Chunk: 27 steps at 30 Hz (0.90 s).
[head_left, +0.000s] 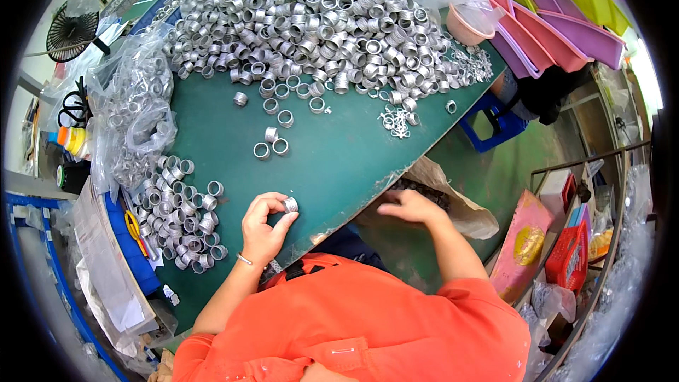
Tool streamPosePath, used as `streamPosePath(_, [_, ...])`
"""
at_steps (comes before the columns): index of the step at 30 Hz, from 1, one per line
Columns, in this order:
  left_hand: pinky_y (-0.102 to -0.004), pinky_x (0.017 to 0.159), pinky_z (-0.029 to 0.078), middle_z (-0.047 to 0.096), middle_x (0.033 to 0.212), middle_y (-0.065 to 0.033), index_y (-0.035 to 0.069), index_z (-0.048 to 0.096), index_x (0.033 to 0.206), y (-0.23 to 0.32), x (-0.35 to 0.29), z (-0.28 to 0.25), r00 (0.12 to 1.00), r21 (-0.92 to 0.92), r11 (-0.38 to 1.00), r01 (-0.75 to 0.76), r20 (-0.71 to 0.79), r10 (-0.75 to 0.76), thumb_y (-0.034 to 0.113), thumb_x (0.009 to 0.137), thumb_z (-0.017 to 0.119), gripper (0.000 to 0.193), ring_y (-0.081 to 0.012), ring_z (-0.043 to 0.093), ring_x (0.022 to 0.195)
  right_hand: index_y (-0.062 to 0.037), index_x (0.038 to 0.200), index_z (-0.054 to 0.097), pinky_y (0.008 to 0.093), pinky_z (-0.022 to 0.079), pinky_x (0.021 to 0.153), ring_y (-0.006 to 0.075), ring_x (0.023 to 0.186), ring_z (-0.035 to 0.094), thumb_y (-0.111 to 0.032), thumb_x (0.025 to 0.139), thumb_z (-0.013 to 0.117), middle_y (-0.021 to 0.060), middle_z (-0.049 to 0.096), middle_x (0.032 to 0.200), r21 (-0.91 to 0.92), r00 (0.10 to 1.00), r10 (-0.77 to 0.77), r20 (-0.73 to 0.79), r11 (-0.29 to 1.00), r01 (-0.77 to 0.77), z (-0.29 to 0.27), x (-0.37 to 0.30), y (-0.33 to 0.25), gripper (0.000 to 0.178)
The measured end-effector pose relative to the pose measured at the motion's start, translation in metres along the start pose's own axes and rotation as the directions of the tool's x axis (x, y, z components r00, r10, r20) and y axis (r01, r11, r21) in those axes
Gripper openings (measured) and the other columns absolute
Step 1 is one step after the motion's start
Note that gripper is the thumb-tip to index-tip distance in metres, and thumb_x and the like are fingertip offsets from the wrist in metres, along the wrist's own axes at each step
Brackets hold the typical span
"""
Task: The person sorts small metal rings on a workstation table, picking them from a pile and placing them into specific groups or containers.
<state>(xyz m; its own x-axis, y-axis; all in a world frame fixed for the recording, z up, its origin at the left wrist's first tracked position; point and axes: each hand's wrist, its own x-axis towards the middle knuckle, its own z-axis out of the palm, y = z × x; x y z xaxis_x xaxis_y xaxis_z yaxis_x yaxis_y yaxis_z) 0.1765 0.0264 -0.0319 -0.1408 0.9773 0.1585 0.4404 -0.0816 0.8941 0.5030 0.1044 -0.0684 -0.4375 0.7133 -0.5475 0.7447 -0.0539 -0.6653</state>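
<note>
My left hand [263,235] is over the near part of the green table [233,110], closed on a silver metal ring [291,204] between thumb and fingers. Off the table's right edge, my right hand [411,207] hangs above an open brown sack [463,205] with dark contents. Its fingers are apart, and I see nothing in them. Several loose rings [261,151] stand beyond my left hand. To its left lies a smaller heap of similar rings [185,219]. A large pile of them [311,21] covers the far side of the table.
A cluster of small metal pieces [399,123] lies near the right edge. At the left are a clear plastic bag of parts [134,99], a blue tray [131,247] and yellow-handled pliers [132,226]. Beyond the right edge stand a blue stool [488,127] and stacked coloured bins [544,28].
</note>
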Motion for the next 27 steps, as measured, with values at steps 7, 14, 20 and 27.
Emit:
streamPosePath(7, [-0.0308,0.075,0.05,0.065,0.096,-0.0113,0.003,0.057,0.079,-0.002,0.004,-0.001,1.0,0.014,1.0,-0.026,0.004,0.026,0.001,0.068,0.077,0.023,-0.0224,0.062,0.087,-0.0072,0.084,0.07,0.0378,0.052,0.067,0.0254,0.074,0.067,-0.022,0.081,0.063,0.0092,0.07,0.079,-0.211,0.875,-0.249,0.415,0.909,0.359,0.028,-0.011,-0.038,0.017])
streamPosePath(14, [-0.0307,0.076,0.05,0.065,0.096,-0.0109,0.003,0.057,0.079,-0.002,0.0,0.001,0.999,-0.025,0.999,0.035,-0.005,-0.035,0.001,0.068,0.077,0.023,-0.022,0.062,0.087,0.0001,0.089,0.065,0.0255,0.046,0.06,0.0085,0.065,0.054,-0.006,0.08,0.064,0.0044,0.061,0.071,-0.161,0.48,-0.313,-0.819,0.929,0.332,-0.117,0.046,-0.087,0.011])
streamPosePath(20, [-0.0289,0.079,0.049,0.062,0.101,-0.0106,0.003,0.056,0.083,-0.005,0.001,0.001,1.0,-0.026,1.0,0.004,0.029,-0.004,0.001,0.072,0.075,0.021,-0.0183,0.06,0.09,-0.0057,0.089,0.067,0.04,0.047,0.075,0.0291,0.084,0.057,-0.015,0.074,0.071,0.0097,0.058,0.087,-0.32,0.134,-0.321,-0.938,0.947,0.027,-0.16,0.119,-0.081,0.018])
streamPosePath(27, [-0.0311,0.077,0.05,0.065,0.096,-0.0116,0.003,0.057,0.079,-0.003,-0.001,0.001,1.0,-0.021,1.0,-0.005,-0.01,0.005,0.002,0.069,0.077,0.022,-0.0227,0.062,0.088,-0.0042,0.088,0.068,0.0345,0.05,0.071,0.0244,0.076,0.062,-0.005,0.078,0.066,0.0095,0.064,0.085,-0.355,0.032,-0.389,-0.921,0.869,0.345,-0.149,0.115,-0.089,0.011])
